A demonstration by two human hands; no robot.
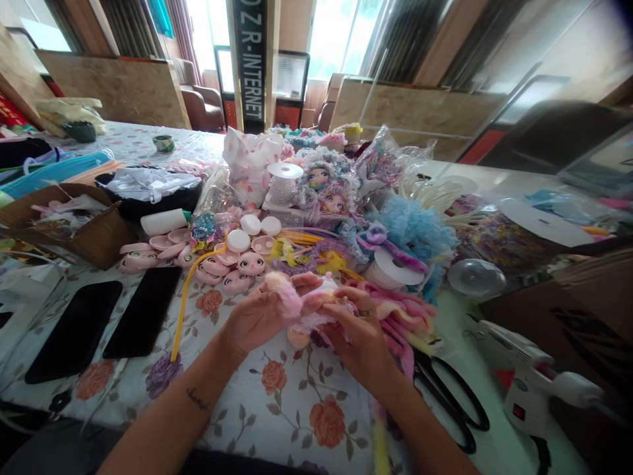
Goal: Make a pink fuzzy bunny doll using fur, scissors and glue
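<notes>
Above the middle of the floral tablecloth [277, 422], my two hands are close together around one soft bundle. My left hand [257, 316] has its fingers curled round a fluffy pink-and-yellow strip [285, 297]. From the other side, my right hand [359, 336] pinches the same strip; a ring shows on one finger. Under the fingers hangs a pale lilac frilly piece [311, 328], partly hidden, with a peach-coloured part below it. More plush pink and yellow strips [403, 313] lie just beyond my right hand.
Black-handled scissors [457, 402] and a white glue gun [524, 369] lie right. Two phones [143, 313] are left, near a cardboard box [93, 224]. Ahead are several pink doll faces [251, 264], a ribbon spool [393, 269], blue tulle [413, 227] and a yellow cord [184, 307].
</notes>
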